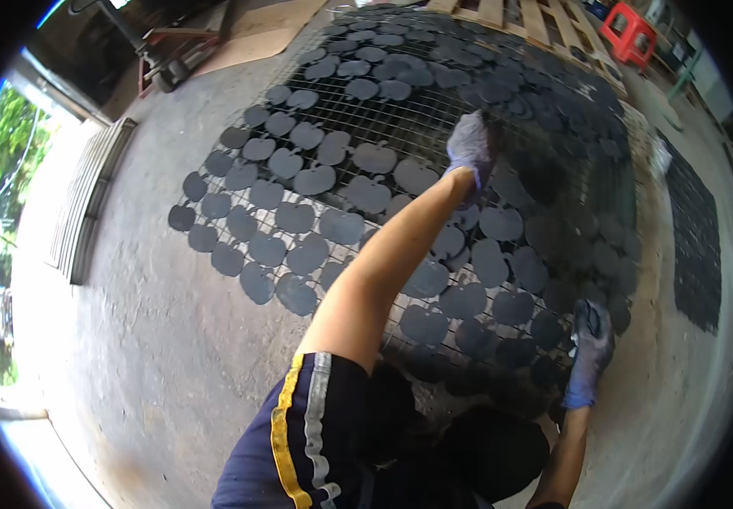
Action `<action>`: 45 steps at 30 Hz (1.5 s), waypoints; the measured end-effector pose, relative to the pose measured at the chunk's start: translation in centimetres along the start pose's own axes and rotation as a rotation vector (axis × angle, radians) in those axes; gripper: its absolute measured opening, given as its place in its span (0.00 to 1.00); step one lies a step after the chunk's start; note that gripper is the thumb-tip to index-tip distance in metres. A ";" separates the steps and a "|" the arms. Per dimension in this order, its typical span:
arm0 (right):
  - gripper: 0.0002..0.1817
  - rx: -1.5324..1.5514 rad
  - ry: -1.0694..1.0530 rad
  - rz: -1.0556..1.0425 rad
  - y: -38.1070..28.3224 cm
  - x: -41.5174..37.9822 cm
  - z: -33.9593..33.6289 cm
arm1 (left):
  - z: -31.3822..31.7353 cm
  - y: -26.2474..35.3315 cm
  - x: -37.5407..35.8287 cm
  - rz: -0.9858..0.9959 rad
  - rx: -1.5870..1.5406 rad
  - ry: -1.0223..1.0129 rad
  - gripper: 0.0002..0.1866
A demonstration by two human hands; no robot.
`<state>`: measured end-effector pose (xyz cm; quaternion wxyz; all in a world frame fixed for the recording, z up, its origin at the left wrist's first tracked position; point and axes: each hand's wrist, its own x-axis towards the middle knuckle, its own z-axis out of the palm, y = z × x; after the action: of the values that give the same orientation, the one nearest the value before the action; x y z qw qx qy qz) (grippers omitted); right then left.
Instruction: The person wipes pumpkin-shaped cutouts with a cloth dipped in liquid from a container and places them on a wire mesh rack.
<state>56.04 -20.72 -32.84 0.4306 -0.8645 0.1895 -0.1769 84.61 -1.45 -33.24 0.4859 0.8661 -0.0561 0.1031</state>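
My left hand point(471, 142), in a purple glove, is stretched out over the middle of a wire mesh point(358, 114). Its fingers look closed, and a dark blur beside them hides whatever they hold. My right hand point(593, 346), also gloved, is at the lower right edge of the mesh. Its fingers are curled round a small dark thing with a bit of white at its side; I cannot make out its kind. Flat dark apple-shaped pieces point(314, 179) lie in rows on the mesh around both hands. A dark, hazy smear covers the pieces right of my left hand.
Wooden pallet slats point(544, 21) lie at the far edge, near a red plastic stool point(629, 36). A dark mat point(693, 237) lies on the right. A pallet jack point(167, 72) stands at upper left, and a ribbed metal panel point(90, 199) lies on the concrete floor point(154, 339).
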 end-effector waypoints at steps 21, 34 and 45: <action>0.08 -0.288 -0.315 -0.046 -6.9 -0.5 7.5 | -23.5 -20.7 7.9 -0.388 0.735 0.052 0.35; 0.08 -0.185 -0.334 -0.016 -7.3 -1.7 6.4 | -20.1 -22.8 9.2 -0.313 0.684 0.195 0.13; 0.09 -0.076 -0.396 0.046 -7.4 -2.9 6.8 | -19.9 -22.6 9.3 -0.326 0.710 0.191 0.31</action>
<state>58.00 -10.57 -31.09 0.4305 -0.8935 0.1272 0.0136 95.68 27.35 -39.69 0.1696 0.9642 0.1664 0.1178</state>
